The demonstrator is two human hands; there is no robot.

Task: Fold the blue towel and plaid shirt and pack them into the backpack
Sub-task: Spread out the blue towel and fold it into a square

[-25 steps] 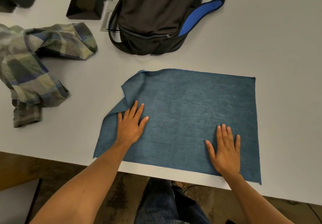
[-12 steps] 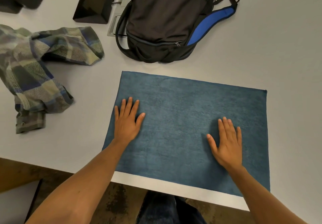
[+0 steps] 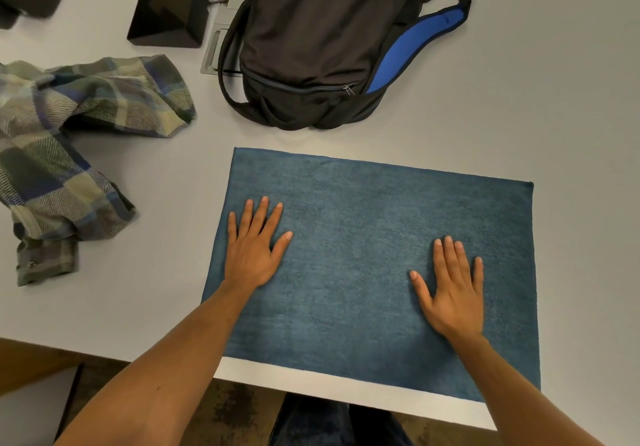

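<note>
Blue towel spread flat at near edge of bench. Left hand flat on towel's left side, fingers straight and spread. Right hand flat on right side, fingers straight, gripping nothing. Plaid shirt crumpled, well apart to left. Backpack just beyond towel's far edge, zipped.
</note>
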